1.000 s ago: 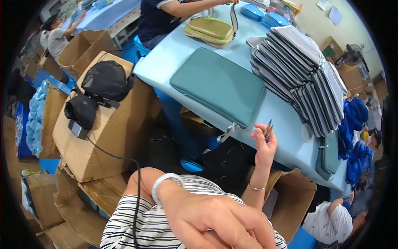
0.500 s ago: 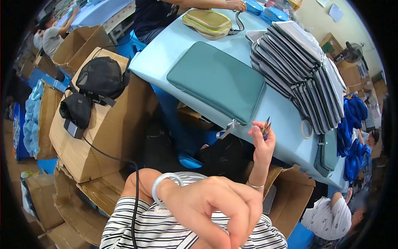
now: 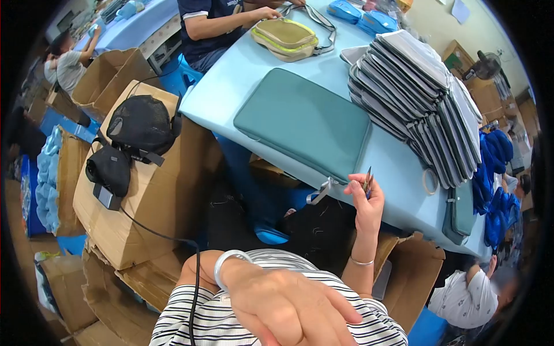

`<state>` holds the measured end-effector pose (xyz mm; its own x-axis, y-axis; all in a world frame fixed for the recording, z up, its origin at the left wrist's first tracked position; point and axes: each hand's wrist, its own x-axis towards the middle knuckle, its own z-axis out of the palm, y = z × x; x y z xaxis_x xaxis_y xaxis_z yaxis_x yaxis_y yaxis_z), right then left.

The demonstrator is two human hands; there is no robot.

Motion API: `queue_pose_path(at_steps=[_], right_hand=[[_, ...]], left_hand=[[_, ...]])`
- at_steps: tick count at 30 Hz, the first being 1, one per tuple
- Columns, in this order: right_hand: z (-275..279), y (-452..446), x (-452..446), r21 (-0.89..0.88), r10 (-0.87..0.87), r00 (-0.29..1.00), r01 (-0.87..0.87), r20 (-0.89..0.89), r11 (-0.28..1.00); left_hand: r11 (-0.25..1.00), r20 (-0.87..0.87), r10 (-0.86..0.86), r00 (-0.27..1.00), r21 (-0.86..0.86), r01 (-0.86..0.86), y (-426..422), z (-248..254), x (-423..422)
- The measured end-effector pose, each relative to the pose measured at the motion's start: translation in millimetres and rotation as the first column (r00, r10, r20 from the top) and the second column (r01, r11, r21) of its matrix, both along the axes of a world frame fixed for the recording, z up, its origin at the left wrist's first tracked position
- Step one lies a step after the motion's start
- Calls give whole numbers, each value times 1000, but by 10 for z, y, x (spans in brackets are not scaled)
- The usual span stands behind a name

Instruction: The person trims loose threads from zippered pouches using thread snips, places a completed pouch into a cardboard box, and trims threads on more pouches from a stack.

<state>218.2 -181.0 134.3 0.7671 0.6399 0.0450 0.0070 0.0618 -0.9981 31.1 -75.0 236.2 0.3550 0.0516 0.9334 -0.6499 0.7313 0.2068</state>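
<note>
Close to the camera, my left hand (image 3: 291, 305) is held over the striped shirt, back of the hand up, its fingers bent and partly cut off by the lower edge. Whether it holds anything does not show. My right hand (image 3: 367, 202) is raised at the table's near edge, closed around small pointed snips (image 3: 367, 183) with the blades up. Just beyond it a teal laptop sleeve (image 3: 306, 124) lies flat on the light blue table (image 3: 216, 92), a grey strap (image 3: 321, 191) hanging from its near corner.
A tall stack of grey-and-black sleeves (image 3: 412, 95) stands to the right, near a tape ring (image 3: 430, 181). Across the table a person (image 3: 210, 26) handles an olive bag (image 3: 285, 38). Black bags (image 3: 143, 124) lie on a carton (image 3: 130, 225) at left. Another person (image 3: 466, 300) is at lower right.
My left hand has turned and lowered, showing more of its back. My right hand keeps the snips with little movement. The person across has both hands near the olive bag and its strap.
</note>
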Motion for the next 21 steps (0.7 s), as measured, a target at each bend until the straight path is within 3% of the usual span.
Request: queue_pose_path(at_steps=[2, 8, 14, 18, 20, 21], right_hand=[[12, 48, -15, -4, -8, 1000, 8, -3, 1000], [-111, 163, -3, -8, 20, 997, -20, 81, 1000], [-116, 235, 35, -26, 57, 996, -55, 73, 998], [-13, 303, -20, -46, 60, 996, -57, 64, 997], [16, 318, -8, -86, 73, 994, -66, 82, 994], [25, 324, -9, -107, 81, 993, -71, 90, 992]], left_hand=[[996, -17, 68, 998, 65, -67, 152, 56, -26], [958, 130, 88, 988, -281, -49, -113, 1, 197], [923, 69, 20, 997, -384, 8, -69, 43, 92], [894, 94, 329, 940, -352, -278, 158, 57, 212], [926, -98, 301, 949, -209, -315, 354, -87, 28], [888, -239, 395, 887, -149, -436, 475, -231, -1]])
